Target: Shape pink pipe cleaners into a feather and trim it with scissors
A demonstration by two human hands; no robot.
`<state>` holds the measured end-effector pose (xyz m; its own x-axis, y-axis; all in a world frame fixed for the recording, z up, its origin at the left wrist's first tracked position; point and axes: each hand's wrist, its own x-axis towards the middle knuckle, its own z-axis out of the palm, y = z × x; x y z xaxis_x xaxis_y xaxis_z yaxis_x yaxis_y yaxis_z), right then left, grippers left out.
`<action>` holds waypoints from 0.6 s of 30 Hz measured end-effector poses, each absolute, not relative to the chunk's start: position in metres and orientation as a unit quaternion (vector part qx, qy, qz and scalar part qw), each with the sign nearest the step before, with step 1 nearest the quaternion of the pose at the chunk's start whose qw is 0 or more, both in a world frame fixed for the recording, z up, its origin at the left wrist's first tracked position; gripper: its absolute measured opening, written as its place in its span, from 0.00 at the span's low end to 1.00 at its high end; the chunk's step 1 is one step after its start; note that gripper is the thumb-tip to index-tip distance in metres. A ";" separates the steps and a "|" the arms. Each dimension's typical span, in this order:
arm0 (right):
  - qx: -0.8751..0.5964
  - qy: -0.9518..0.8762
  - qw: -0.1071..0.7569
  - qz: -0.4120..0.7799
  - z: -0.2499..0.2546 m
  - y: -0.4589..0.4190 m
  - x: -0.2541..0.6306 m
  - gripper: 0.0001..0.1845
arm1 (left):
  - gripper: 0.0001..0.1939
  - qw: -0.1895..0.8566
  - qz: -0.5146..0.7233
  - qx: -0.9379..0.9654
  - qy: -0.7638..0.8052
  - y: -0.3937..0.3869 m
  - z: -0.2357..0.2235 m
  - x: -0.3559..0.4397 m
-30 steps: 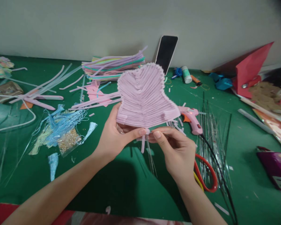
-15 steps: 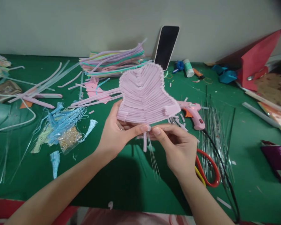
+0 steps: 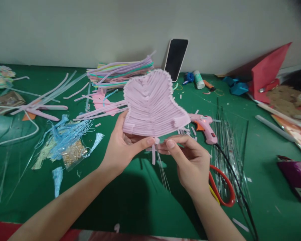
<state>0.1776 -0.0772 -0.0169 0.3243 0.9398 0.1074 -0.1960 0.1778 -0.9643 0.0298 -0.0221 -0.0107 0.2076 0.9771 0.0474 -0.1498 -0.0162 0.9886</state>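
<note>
- Item one: lilac, fuzzy, ribbed, flared panel point(image 3: 153, 107), upright in front of me above the green surface point(image 3: 271, 190).
- Left hand point(image 3: 119, 144): supports the panel's lower left corner, thumb pressing a small pale lilac knob point(image 3: 157, 141) just below its bottom edge.
- Right hand point(image 3: 190, 164): thumb and forefinger pinched narrow on what looks like a thin wire point(image 3: 163, 142) beside the knob.
- Below: fine silvery strands point(image 3: 163, 172), hanging.
- Step, in my judgement: working wire at the knob. The next move calls for a steady left thumb and light tension from my right.
</note>
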 end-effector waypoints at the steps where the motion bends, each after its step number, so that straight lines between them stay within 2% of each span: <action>1: -0.475 -0.392 0.660 0.431 -0.017 -0.077 0.177 0.03 | 0.38 0.577 0.489 0.521 0.397 -0.022 -0.011 0.030; 8: -0.479 -0.381 0.654 0.446 -0.017 -0.076 0.178 0.04 | 0.38 0.584 0.488 0.516 0.393 -0.022 -0.010 0.030; 13: -0.472 -0.358 0.638 0.492 -0.023 -0.074 0.182 0.15 | 0.30 0.653 0.466 0.480 0.356 -0.016 -0.013 0.026; 18: -0.490 -0.323 0.600 0.544 -0.030 -0.069 0.182 0.13 | 0.26 0.700 0.467 0.436 0.318 -0.009 -0.018 0.025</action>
<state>0.1824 -0.0695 -0.0299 0.2002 0.9689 -0.1456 -0.3360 -0.0717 -0.9391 0.0247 -0.0090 -0.0178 0.3611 0.9317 -0.0386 -0.3762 0.1834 0.9082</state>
